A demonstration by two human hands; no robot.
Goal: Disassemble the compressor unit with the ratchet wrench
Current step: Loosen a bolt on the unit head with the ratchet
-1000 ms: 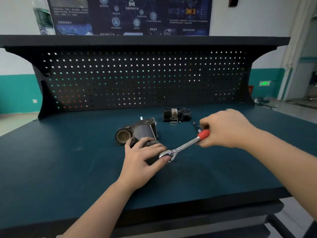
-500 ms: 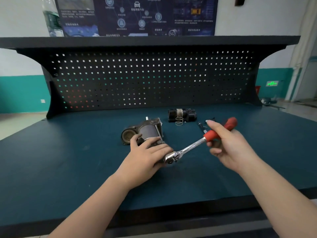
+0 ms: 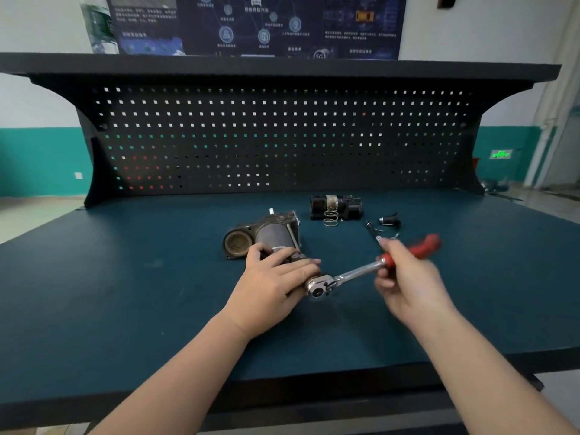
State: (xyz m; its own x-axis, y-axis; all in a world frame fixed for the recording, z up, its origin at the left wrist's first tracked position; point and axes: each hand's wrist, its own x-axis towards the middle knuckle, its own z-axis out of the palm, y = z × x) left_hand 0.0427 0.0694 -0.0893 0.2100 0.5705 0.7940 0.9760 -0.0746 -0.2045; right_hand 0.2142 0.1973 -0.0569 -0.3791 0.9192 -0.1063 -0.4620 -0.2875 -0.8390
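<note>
The dark metal compressor unit (image 3: 266, 235) lies on its side in the middle of the blue bench (image 3: 125, 293). My left hand (image 3: 273, 281) lies over its near end, fingers spread across the top, and hides that end. The ratchet wrench (image 3: 351, 274) has a chrome head just right of my left fingertips and a red handle pointing up to the right. My right hand (image 3: 405, 277) holds the red handle loosely, palm turned up, fingers curled round it; the hand is motion-blurred.
Behind the unit lie a black removed part (image 3: 337, 207) with a wire spring (image 3: 331, 218) in front of it, a small black piece (image 3: 389, 220) and a thin rod (image 3: 373, 231). A black pegboard (image 3: 282, 136) closes the back of the bench.
My right hand turned from gripping the handle from above to holding it palm-up, and the handle swung farther away from me. My left hand stayed on the unit.
</note>
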